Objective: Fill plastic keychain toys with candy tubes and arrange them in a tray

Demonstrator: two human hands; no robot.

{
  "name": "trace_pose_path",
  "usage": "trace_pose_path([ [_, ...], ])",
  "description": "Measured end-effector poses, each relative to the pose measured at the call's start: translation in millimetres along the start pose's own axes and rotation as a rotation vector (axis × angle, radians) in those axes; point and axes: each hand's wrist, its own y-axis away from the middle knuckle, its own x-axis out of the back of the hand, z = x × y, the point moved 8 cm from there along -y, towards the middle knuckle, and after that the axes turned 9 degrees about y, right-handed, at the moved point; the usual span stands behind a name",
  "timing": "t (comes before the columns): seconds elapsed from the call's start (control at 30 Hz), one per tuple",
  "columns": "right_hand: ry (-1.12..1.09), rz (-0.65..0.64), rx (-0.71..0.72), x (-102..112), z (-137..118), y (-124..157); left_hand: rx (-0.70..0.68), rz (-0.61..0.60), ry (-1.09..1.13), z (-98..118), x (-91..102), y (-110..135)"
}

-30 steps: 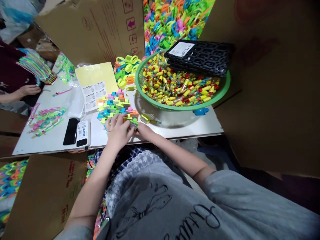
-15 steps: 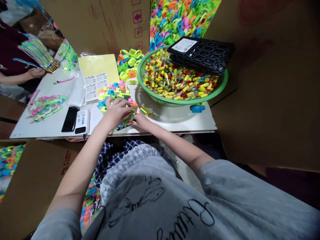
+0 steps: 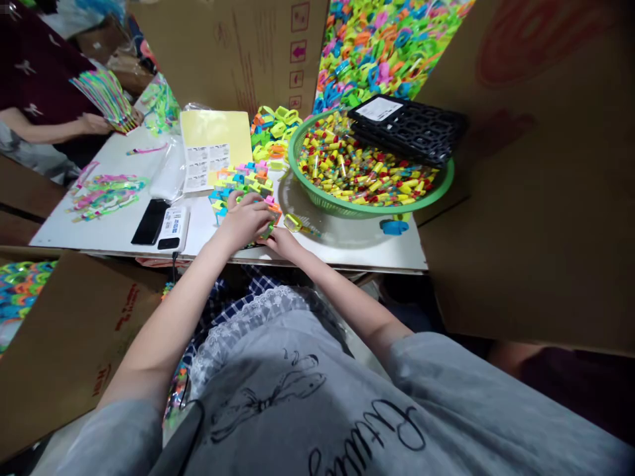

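Observation:
My left hand is curled over the near end of a block of small bright plastic toys stacked in rows on the white table. My right hand pinches the same near corner of the block from the right. Both hands grip a green and orange piece there; the fingers hide most of it. A loose yellow-green piece lies just right of my hands. Beyond it stands a green basket full of small yellow and red capsules.
A black perforated tray rests on the basket's far rim. A phone and a white power bank lie left of my hands. Cardboard boxes flank the table. Another person's hand at far left holds a fan of coloured strips.
The camera view has shifted, so the table sits further right and higher. My hands stay together at the near end of the toy block, the left hand curling more over it.

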Motion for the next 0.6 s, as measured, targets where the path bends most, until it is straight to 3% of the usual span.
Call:
trace_pose_path([
  [0.2,0.091,0.003,-0.021,-8,3,3,0.021,0.032,0.035,-1,0.5,2],
  [0.3,0.092,0.004,-0.044,-8,3,4,0.019,0.118,0.074,2,11.2,6],
  [0.37,0.044,0.005,-0.072,-7,3,6,0.049,0.294,0.102,-1,28.8,20],
  [0.47,-0.016,-0.028,-0.097,-4,6,13,0.228,0.770,0.089,-18,57.3,72],
  [0.53,0.002,-0.030,-0.095,4,12,23,0.394,1.066,0.090,-34,57.0,120],
  [0.6,0.082,0.102,-0.121,25,24,37,0.590,1.183,0.145,-53,36.6,159],
])
